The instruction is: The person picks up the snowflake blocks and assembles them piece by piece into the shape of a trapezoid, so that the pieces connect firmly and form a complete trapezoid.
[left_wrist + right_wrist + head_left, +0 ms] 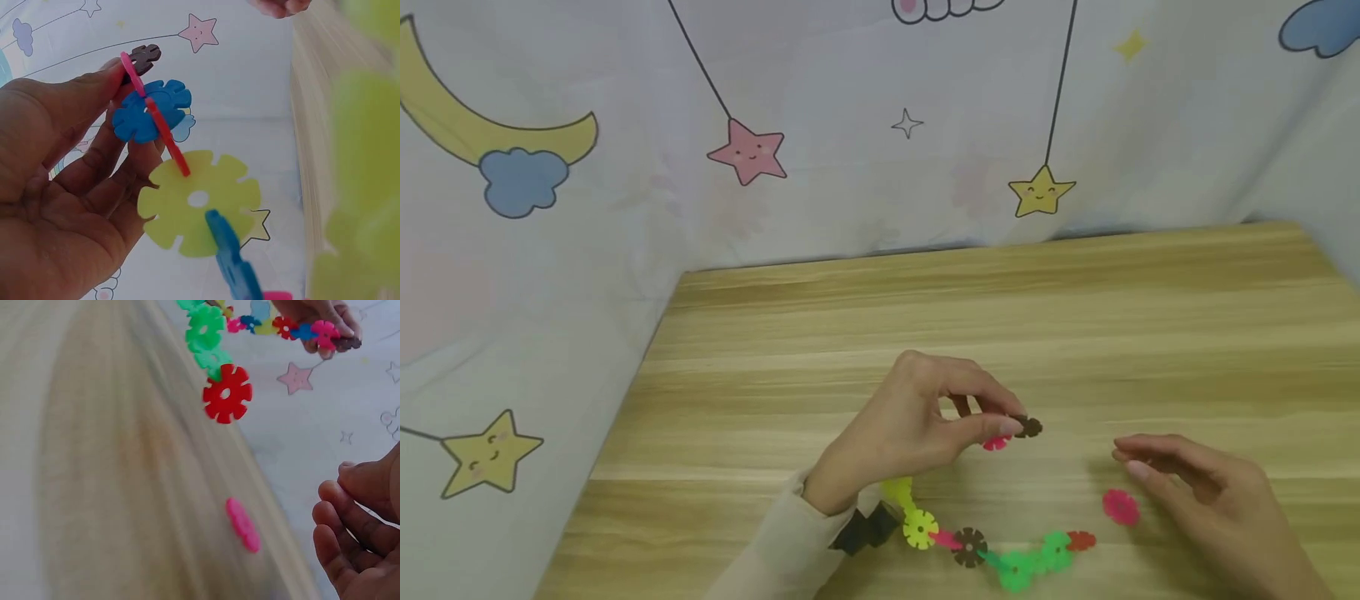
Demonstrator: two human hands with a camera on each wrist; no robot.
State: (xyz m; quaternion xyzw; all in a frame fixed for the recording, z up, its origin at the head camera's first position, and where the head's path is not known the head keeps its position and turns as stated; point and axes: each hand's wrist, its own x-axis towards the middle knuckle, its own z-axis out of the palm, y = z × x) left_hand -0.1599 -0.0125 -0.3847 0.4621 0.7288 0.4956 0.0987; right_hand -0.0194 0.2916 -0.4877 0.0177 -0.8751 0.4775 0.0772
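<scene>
My left hand (917, 417) pinches the end of a chain of notched plastic discs between thumb and fingers, at a dark brown disc (1030, 427) and a pink disc (996, 443). A blue disc (147, 112), a red one and a yellow disc (199, 200) follow along the chain by the palm. More of the chain, with yellow, brown, green discs (1017, 571) and a red disc (227, 394), curves in front of me. My right hand (1225, 496) holds nothing, its fingers loosely bent. Just left of it is a single pink disc (1121, 507).
A wood-grain table (775, 333) lies under the hands. Behind it and at the left hangs a pale cloth (850, 183) printed with stars, a moon and clouds. A black angular thing (867, 529), partly hidden, is beside the left wrist.
</scene>
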